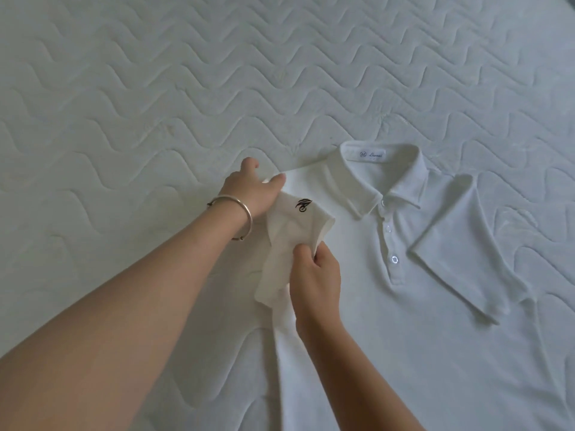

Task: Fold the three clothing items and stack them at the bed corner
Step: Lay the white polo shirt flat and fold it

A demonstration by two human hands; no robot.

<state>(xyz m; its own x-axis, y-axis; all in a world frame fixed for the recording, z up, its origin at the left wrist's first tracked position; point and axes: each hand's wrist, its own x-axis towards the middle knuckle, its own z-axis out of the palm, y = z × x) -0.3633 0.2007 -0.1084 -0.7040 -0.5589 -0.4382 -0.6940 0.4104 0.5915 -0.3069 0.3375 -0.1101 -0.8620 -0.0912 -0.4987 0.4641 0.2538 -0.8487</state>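
Observation:
A white polo shirt [404,306] lies face up on the bed, collar at the far end, buttons down the placket. Its right sleeve [457,244] is folded in over the chest. The left sleeve [292,241], which carries a small black logo, is lifted and partly turned inward. My left hand [255,191] grips the shirt at the shoulder seam, with a silver bangle on the wrist. The sleeve's lower edge is pinched by my right hand [317,275]. Only this one garment is in view.
The white quilted mattress [155,88] with a wavy stitch pattern fills the view around the shirt, spreading far to the left and beyond the collar. No bed edge or corner shows.

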